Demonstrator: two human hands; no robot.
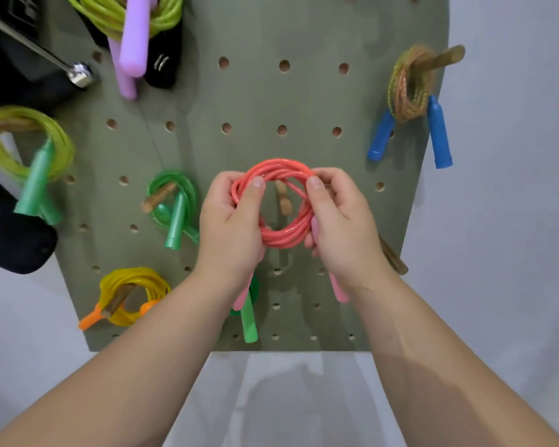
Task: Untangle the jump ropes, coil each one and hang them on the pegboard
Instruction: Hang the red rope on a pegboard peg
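a green pegboard is faced, and in front of its middle a coiled red jump rope is held up by both hands. the coil is gripped on one side by the left hand and on the other by the right hand. the fingers of each are clamped on the strands, with thumbs pressed over the front. a wooden peg is seen through the ring's opening, but whether the loops are already over it cannot be told. the rope's pink handles hang below the wrists.

the hanging step is judged to be in hand. if the grip is eased before every loop is past the peg's tip, strands may be missed and the coil may spring open, since nothing is seen binding it. the cord could also be pulled loose by the weight of the handles, or a handle could be snagged on the green handle of the rope hung just below.

the board appears to be set against a pale grey wall. other coiled ropes are hung on pegs around it: a yellow-green one at left, a blue-handled one at upper right, a green one and a yellow one. a bare peg stands beside the right wrist.
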